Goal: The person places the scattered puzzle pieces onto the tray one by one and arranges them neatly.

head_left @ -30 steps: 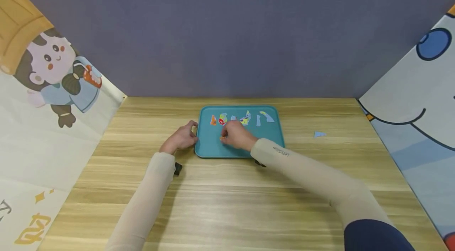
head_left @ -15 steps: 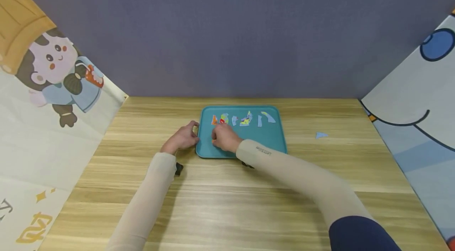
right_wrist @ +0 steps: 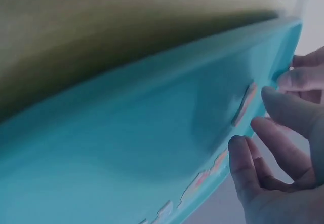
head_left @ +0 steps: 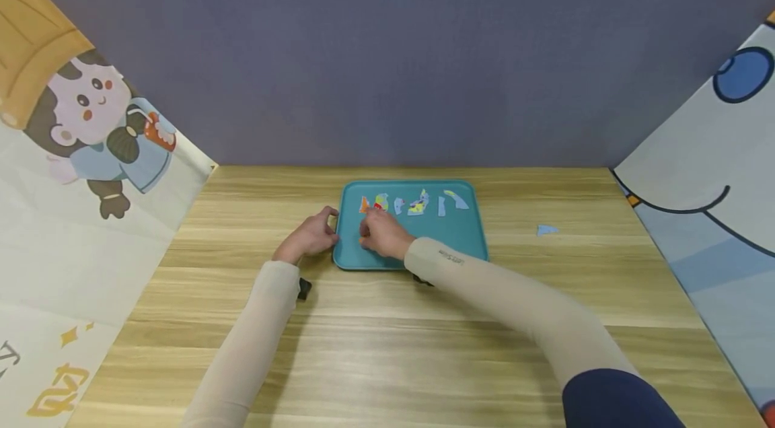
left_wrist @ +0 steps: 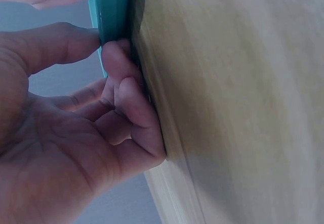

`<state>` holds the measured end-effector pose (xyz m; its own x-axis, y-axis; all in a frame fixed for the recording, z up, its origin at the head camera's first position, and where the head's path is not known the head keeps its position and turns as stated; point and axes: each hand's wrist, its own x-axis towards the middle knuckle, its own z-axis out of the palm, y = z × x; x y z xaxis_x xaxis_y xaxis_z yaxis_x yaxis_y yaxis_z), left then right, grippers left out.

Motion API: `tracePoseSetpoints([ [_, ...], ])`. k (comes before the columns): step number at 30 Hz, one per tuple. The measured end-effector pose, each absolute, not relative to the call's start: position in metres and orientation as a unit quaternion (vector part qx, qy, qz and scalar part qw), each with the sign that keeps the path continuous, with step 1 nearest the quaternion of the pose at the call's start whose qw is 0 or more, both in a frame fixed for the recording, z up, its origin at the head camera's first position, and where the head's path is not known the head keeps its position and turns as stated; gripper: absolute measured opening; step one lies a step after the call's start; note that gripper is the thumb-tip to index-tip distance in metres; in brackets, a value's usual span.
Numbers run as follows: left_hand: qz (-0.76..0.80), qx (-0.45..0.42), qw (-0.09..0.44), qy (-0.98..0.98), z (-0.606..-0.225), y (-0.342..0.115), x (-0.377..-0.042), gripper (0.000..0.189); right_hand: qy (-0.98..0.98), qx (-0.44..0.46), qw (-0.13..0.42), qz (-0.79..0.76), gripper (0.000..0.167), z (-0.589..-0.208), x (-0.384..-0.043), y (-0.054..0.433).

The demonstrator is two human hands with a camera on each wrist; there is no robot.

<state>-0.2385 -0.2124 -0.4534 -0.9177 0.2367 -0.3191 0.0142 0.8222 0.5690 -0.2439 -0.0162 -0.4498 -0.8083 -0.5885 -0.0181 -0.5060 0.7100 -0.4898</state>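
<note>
A teal tray [head_left: 424, 239] lies on the table, with my left hand [head_left: 310, 236] at its left edge. In the left wrist view the thumb and curled fingers [left_wrist: 124, 64] grip the tray rim [left_wrist: 112, 16]. My right hand [head_left: 386, 234] hovers over the tray's left half. Its fingertips are parted in the right wrist view, close beside an orange-edged flat piece [right_wrist: 244, 104] lying on the tray. Along the tray's far side is a row of irregular pieces: an orange one [head_left: 364, 204], a red-and-yellow one [head_left: 381, 201], a yellow-and-blue one [head_left: 418, 203] and several pale blue ones [head_left: 441, 206].
One pale blue piece [head_left: 547, 230] lies on the wooden table [head_left: 424, 347], right of the tray. A grey-blue wall [head_left: 412, 64] stands behind the table. Printed cartoon panels flank it on the left [head_left: 54, 226] and right [head_left: 714, 186].
My right hand has shifted left over the tray, and its fingers have parted from the orange-edged piece. My left hand stays at the tray's left edge.
</note>
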Motion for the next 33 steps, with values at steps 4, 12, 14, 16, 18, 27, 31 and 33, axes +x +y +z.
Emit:
tracePoseSetpoints([
  [4,0.292,0.067,0.193,0.934,-0.453,-0.213,-0.238,0.056,0.921,-0.287,0.07,-0.252,0.017,-0.447,-0.246,-0.008],
  [12,0.288,0.066,0.192,0.936,-0.454,-0.213,-0.239,0.057,0.93,-0.253,0.058,-0.262,0.022,-0.444,-0.25,0.019],
  [14,0.286,0.068,0.193,0.936,-0.454,-0.213,-0.239,0.057,0.931,-0.242,0.062,-0.265,0.021,-0.446,-0.25,0.027],
  [16,0.286,0.07,0.192,0.936,-0.454,-0.213,-0.238,0.057,0.934,-0.231,0.061,-0.267,0.021,-0.446,-0.25,0.035],
  [18,0.287,0.071,0.191,0.936,-0.453,-0.214,-0.238,0.057,0.935,-0.221,0.055,-0.272,0.021,-0.445,-0.251,0.044],
  [27,0.287,0.071,0.19,0.936,-0.452,-0.214,-0.236,0.057,0.938,-0.196,0.013,-0.285,0.02,-0.438,-0.251,0.088],
  [31,0.283,0.072,0.189,0.938,-0.451,-0.214,-0.236,0.058,0.938,-0.178,0.032,-0.297,0.022,-0.435,-0.246,0.104],
  [33,0.283,0.075,0.19,0.937,-0.451,-0.214,-0.236,0.058,0.938,-0.168,0.035,-0.302,0.023,-0.433,-0.245,0.112],
])
